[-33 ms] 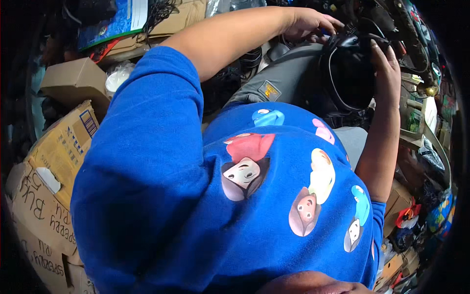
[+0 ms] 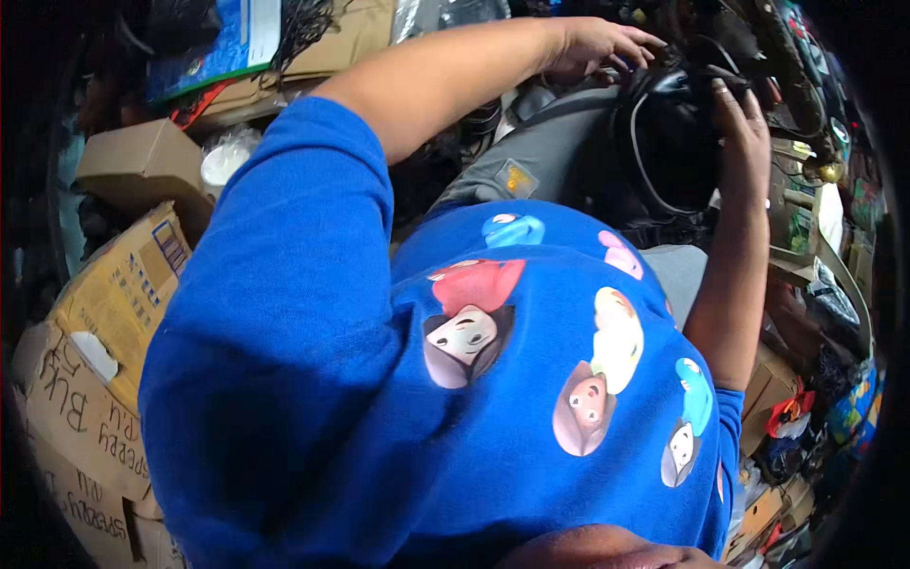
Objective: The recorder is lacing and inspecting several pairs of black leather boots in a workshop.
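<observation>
A glossy black bag [image 2: 678,152] with a pale piped edge rests on my grey-trousered lap, at the upper right. My right hand [image 2: 744,119] grips its right side, with fingertips over the top edge and the thumb side hidden. At the bag's far left rim, my left hand [image 2: 607,49] has its fingers bent inward around a dark part. Shadow hides what those fingers pinch there. The bag's dark face shows little detail.
Cardboard boxes [image 2: 142,171] and a larger worn carton [image 2: 123,294] crowd my left. A white round tub [image 2: 224,163] stands beside them. A blue package [image 2: 213,47] lies at the far left. Clutter and a pale frame [image 2: 794,213] sit to my right.
The view has shifted very slightly. Both hands stay at the bag, with the right hand and bag a touch further left in the picture.
</observation>
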Motion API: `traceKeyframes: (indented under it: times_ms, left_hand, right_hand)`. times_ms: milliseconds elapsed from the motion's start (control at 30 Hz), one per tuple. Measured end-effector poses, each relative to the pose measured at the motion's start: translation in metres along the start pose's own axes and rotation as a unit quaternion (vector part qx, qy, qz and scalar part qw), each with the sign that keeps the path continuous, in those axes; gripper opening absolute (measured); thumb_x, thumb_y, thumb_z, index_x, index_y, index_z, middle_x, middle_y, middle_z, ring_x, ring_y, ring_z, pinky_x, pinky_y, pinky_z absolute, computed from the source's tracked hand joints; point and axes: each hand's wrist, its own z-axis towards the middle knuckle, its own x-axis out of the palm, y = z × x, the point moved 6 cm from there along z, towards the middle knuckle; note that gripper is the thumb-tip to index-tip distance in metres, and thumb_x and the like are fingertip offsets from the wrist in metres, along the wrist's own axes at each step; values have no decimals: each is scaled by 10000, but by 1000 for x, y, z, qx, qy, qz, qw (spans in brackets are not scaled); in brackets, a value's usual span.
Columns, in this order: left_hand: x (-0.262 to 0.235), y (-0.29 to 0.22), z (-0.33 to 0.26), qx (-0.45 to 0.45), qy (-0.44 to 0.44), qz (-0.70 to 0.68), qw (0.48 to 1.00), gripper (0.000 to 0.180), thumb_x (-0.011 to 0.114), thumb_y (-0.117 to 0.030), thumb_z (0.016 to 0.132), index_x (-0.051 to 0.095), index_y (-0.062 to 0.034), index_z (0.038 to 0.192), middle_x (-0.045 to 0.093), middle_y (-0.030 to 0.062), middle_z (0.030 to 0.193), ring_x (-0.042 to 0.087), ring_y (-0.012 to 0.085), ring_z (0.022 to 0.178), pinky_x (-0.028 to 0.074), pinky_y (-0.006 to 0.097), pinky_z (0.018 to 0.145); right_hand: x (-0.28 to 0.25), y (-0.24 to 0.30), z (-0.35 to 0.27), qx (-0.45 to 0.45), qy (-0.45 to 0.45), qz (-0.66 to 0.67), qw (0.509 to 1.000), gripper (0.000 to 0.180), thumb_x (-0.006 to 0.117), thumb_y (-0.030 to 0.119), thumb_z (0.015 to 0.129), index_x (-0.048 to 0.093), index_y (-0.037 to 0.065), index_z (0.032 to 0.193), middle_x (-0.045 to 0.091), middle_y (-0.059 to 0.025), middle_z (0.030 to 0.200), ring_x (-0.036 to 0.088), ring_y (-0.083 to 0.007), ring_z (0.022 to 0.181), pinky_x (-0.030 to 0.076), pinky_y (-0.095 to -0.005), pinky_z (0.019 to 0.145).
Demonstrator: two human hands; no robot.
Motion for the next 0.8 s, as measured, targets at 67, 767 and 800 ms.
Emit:
traceKeyframes:
  times_ms: [67,767,800]
  left_hand:
    - [6,-3,11,93,8,-18,995,468,595,-170,807,496,-150,1264,570,12,1081,516,98,953,437,235,742]
    - [6,10,1,-4,-67,-123,990,121,559,-193,844,618,-107,903,632,12,909,557,138,838,409,280,806]
    - [3,8,1,-1,-67,-118,991,121,559,-193,844,618,-107,903,632,12,909,557,138,838,409,280,806]
  right_hand:
    - [-14,-3,0,-64,-30,15,997,212,585,153,861,605,30,1032,626,-24,949,566,-90,858,436,-214,780]
    - [-20,-17,-11,-30,-93,97,990,166,541,197,899,605,69,984,584,37,862,464,-26,702,373,-174,650]
    - [-17,-12,-12,-35,-93,100,990,166,541,197,899,605,69,984,584,37,862,464,-26,702,373,-174,650]
